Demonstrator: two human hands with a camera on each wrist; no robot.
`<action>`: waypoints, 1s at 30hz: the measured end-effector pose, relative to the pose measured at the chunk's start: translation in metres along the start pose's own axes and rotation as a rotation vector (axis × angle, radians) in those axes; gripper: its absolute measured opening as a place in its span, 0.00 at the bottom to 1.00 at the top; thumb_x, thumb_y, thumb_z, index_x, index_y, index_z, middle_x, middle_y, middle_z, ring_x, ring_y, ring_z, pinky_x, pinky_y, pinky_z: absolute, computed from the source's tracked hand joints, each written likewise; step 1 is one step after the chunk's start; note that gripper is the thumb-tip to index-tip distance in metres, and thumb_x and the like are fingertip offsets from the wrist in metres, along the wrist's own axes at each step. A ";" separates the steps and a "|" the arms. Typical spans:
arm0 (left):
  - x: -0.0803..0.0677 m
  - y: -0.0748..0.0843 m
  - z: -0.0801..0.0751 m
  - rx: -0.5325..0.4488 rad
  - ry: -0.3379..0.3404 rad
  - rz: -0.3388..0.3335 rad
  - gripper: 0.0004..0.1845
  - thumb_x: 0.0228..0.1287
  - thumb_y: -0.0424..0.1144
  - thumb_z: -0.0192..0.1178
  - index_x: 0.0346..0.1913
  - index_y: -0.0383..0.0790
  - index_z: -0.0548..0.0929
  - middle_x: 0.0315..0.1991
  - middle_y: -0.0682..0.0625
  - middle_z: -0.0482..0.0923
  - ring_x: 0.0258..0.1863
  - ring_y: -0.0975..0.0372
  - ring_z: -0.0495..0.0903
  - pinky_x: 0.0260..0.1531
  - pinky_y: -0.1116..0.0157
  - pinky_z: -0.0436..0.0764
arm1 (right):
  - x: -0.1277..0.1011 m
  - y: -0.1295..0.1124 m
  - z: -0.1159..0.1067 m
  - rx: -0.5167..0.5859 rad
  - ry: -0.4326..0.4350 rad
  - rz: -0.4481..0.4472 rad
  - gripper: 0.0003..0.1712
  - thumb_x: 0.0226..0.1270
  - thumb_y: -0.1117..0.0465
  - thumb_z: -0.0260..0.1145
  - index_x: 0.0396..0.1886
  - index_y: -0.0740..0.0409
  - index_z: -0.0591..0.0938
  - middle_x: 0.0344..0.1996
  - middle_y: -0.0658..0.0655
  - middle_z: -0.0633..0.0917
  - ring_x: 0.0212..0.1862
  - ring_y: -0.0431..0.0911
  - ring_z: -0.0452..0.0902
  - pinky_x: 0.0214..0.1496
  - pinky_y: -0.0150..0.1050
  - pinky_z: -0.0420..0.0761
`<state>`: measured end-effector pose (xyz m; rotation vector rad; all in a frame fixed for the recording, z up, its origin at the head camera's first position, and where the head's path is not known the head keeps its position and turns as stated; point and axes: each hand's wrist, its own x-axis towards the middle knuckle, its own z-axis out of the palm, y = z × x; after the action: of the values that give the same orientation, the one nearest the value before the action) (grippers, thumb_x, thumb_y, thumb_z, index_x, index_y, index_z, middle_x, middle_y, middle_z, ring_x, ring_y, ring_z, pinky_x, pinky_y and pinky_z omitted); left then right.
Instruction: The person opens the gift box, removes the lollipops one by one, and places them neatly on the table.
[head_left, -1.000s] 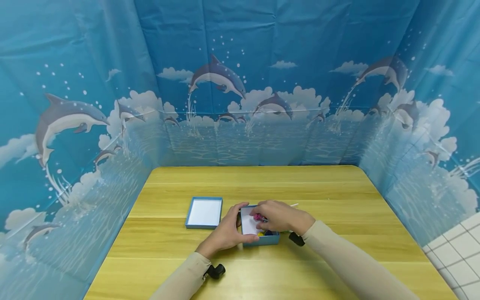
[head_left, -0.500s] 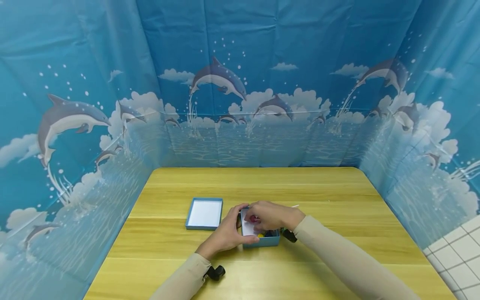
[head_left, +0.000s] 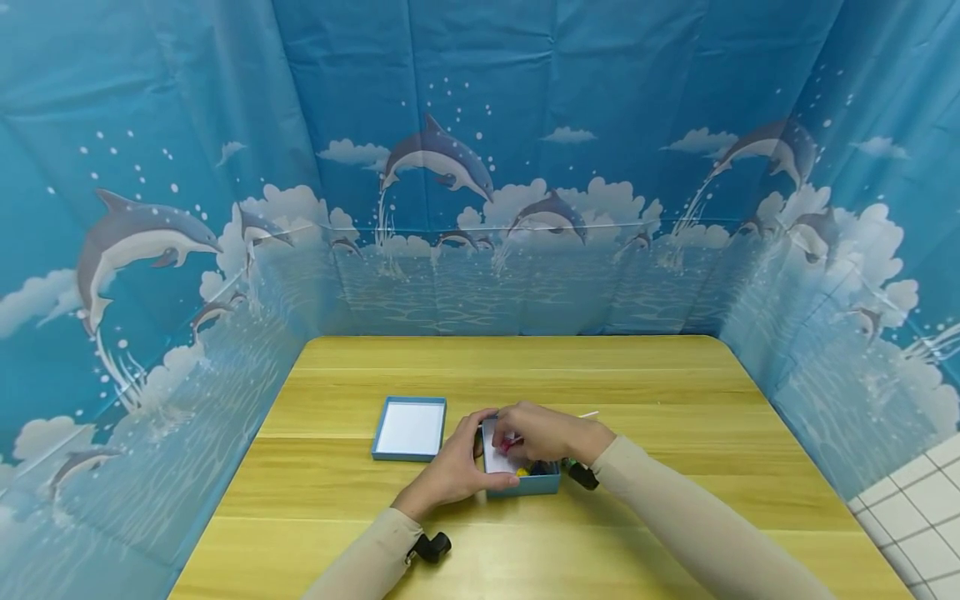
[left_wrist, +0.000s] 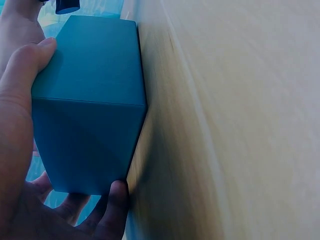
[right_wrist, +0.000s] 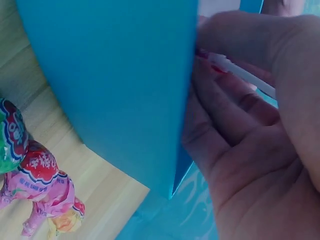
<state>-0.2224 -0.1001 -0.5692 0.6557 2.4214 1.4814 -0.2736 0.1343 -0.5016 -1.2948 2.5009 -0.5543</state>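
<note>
A blue box (head_left: pixel 525 486) with a white inside stands uncovered near the middle of the table. My left hand (head_left: pixel 452 472) grips its left side, thumb along the near wall and fingers at the far wall; the left wrist view shows the box wall (left_wrist: pixel 90 145) between them. My right hand (head_left: pixel 551 429) reaches over the opening and pinches a lollipop with a pinkish-red wrapper (head_left: pixel 507 445). Its white stick (right_wrist: pixel 247 76) shows in the right wrist view, the head mostly hidden by fingers. A yellow piece (head_left: pixel 522 472) and a dark piece (head_left: pixel 539 469) sit in the box.
Left of the box, a blue lid (head_left: pixel 409 428) lies with its white inside up. Several wrapped lollipops, among them a pink one (right_wrist: pixel 37 172) and a green one (right_wrist: pixel 12 137), lie on the table beyond the box's right side. A dolphin curtain surrounds the table.
My right hand has shifted slightly left and lower over the box, and the lollipop in it has moved left and tilted. The left hand keeps its grip on the box.
</note>
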 end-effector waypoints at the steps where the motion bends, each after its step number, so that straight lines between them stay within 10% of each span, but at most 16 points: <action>1: 0.000 0.000 0.000 -0.009 -0.002 0.002 0.60 0.71 0.56 0.85 0.95 0.55 0.58 0.86 0.43 0.66 0.70 0.58 0.83 0.66 0.63 0.87 | -0.001 0.001 0.000 -0.005 0.016 -0.010 0.09 0.81 0.70 0.77 0.55 0.57 0.95 0.51 0.53 0.94 0.44 0.35 0.85 0.47 0.29 0.87; 30: 0.000 0.002 0.002 0.025 0.005 -0.006 0.60 0.72 0.55 0.84 0.96 0.53 0.57 0.83 0.44 0.70 0.66 0.58 0.83 0.61 0.62 0.88 | -0.039 -0.013 0.002 0.103 0.307 -0.052 0.03 0.84 0.62 0.78 0.51 0.53 0.94 0.49 0.49 0.91 0.41 0.31 0.86 0.45 0.31 0.90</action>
<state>-0.2211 -0.0977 -0.5680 0.6505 2.4470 1.4552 -0.2413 0.1594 -0.4948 -1.3258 2.6403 -0.9466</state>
